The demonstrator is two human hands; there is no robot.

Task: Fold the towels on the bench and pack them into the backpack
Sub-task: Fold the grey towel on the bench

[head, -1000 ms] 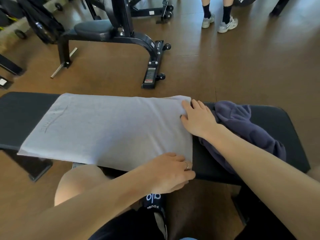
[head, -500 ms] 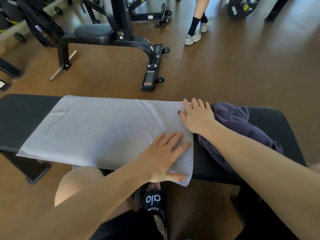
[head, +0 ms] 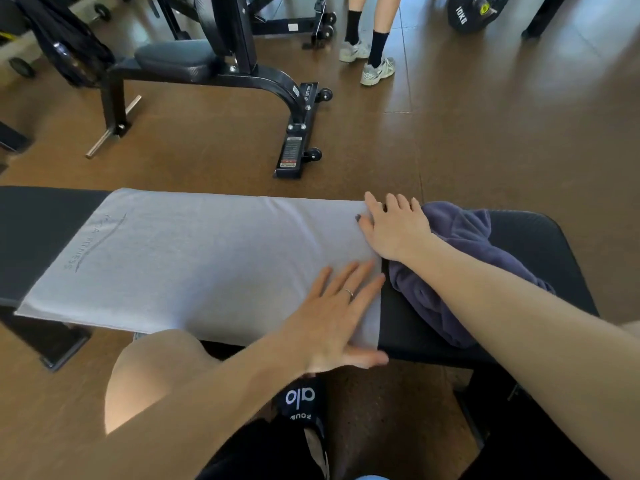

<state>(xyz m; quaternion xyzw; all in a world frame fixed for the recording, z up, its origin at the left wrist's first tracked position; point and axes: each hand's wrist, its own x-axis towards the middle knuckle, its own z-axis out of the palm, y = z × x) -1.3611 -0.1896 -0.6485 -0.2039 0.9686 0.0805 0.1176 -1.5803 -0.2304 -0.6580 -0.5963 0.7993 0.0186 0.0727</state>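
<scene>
A pale grey towel [head: 194, 261] with a printed logo lies flat along the black bench [head: 540, 244]. My left hand [head: 336, 317] presses flat on its near right corner, fingers spread straight. On the far right corner rests my right hand [head: 394, 226], fingers straight, touching the towel's edge. A crumpled dark purple towel [head: 460, 258] sits on the bench just right of the grey one, partly under my right forearm. No backpack is in view.
A black weight machine with a padded seat [head: 180, 60] stands on the brown floor beyond the bench. A person's legs in white trainers [head: 375, 69] are at the back. A 10 kg plate [head: 467, 13] lies at the far right. My knee [head: 156, 368] is below the bench.
My left hand went from curled fingers at the towel's near edge to lying flat on its corner. The right hand stayed at the far corner. The person at the back walked left.
</scene>
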